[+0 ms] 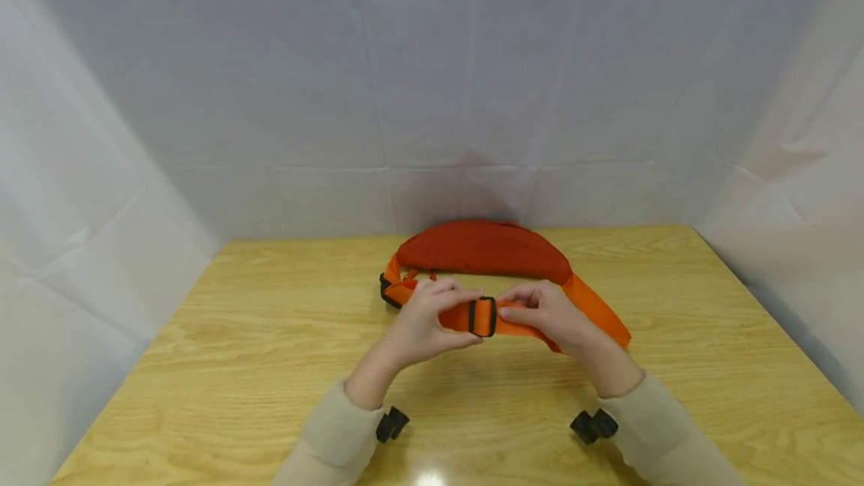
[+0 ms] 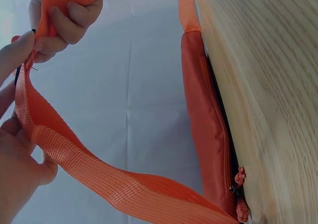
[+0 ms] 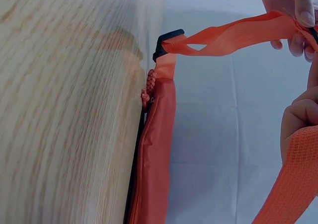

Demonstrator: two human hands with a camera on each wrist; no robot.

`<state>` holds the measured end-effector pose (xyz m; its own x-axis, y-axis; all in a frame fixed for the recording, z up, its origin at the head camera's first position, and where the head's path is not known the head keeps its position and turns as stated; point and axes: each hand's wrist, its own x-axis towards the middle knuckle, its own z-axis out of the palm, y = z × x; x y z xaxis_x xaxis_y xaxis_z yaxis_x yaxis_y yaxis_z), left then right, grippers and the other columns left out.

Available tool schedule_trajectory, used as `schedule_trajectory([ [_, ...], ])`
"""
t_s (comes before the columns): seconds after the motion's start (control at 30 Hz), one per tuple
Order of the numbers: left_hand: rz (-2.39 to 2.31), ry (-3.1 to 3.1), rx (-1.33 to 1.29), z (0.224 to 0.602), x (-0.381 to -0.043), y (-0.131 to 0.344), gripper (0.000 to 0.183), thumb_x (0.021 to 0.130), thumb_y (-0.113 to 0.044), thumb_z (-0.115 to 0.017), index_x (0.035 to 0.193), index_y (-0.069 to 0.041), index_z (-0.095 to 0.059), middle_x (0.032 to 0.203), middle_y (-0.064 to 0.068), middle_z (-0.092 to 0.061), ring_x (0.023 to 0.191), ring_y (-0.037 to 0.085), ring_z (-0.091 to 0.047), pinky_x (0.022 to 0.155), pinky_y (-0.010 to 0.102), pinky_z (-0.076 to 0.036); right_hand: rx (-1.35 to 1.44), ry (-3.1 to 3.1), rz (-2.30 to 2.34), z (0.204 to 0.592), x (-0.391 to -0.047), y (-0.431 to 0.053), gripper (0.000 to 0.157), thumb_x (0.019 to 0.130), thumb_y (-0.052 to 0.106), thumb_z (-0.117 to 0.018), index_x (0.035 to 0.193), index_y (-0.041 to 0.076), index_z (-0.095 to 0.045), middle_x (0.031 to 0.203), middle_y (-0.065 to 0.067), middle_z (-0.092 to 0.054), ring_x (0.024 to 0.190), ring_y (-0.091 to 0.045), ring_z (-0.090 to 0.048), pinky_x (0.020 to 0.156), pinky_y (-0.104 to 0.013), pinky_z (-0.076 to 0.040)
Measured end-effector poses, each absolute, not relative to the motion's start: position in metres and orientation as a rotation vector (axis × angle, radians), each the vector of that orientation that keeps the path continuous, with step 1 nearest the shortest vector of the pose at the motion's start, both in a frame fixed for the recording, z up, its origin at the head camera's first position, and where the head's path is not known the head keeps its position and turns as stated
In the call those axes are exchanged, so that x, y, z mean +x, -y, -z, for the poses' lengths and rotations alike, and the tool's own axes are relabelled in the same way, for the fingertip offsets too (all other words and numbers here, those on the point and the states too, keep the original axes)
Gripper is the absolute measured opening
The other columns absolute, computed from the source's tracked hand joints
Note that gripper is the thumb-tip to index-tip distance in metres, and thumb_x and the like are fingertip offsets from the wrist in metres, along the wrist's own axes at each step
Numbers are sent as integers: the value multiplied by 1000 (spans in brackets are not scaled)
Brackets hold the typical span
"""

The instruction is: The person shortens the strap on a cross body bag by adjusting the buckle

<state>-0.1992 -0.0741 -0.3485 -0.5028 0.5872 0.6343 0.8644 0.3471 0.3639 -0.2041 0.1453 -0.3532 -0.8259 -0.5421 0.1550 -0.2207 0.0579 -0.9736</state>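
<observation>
Head view, I see left hand (image 1: 420, 323) pinching black strap slider (image 1: 482, 317), fingers (image 1: 461, 296) parted its width, right hand (image 1: 555, 316) nipping orange webbing (image 1: 521, 329) beside it, red waist pack (image 1: 481, 247) behind.

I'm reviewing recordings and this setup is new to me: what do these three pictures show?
There is no robot here, just a person's two bare hands. The widest picture comes from a camera on the head, looking forward and down; the other two come from cameras worn on each wrist. A red waist pack rests near the back of a wood-grain table, its orange webbing strap looped out toward the person. The left hand holds the strap's black slide adjuster; the right hand pinches the strap just beside it.
</observation>
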Motion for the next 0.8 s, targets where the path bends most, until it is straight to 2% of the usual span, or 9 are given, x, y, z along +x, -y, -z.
schedule_trajectory([
  [0.2, 964, 2206, -1274, 349, -199, 72, 49, 61, -17, -82, 104, -4, -65, 91, 1, -58, 79, 12, -52, 73, 32, -32, -749, -2085, 1850, 353, -204, -143, 27, 85, 9, -59, 101, -12, -58, 80, -1, -65, 71, -13, -59, 67, -26, -47],
  [0.43, 968, 2190, -1242, 350, -200, 73, 49, 61, -16, -82, 105, -3, -64, 89, 2, -58, 79, 12, -53, 72, 32, -32, -780, -1891, 1956, 353, -203, -145, 8, 87, 6, -54, 94, 4, -57, 80, 1, -63, 67, -9, -56, 64, -22, -47],
  [0.6, 963, 2197, -1229, 351, -201, 75, 49, 61, -15, -82, 106, -4, -64, 89, 1, -57, 78, 12, -52, 70, 31, -31, -861, -1892, 1964, 354, -204, -146, 14, 87, 4, -54, 97, 12, -61, 84, 0, -64, 69, -9, -58, 64, -22, -47],
  [0.8, 981, 2203, -1230, 352, -200, 75, 48, 62, -14, -81, 107, -3, -64, 91, 2, -57, 79, 12, -51, 70, 30, -33, -816, -1917, 1972, 355, -204, -146, 20, 86, 5, -56, 96, 19, -66, 89, 1, -65, 73, -9, -59, 65, -21, -47],
])
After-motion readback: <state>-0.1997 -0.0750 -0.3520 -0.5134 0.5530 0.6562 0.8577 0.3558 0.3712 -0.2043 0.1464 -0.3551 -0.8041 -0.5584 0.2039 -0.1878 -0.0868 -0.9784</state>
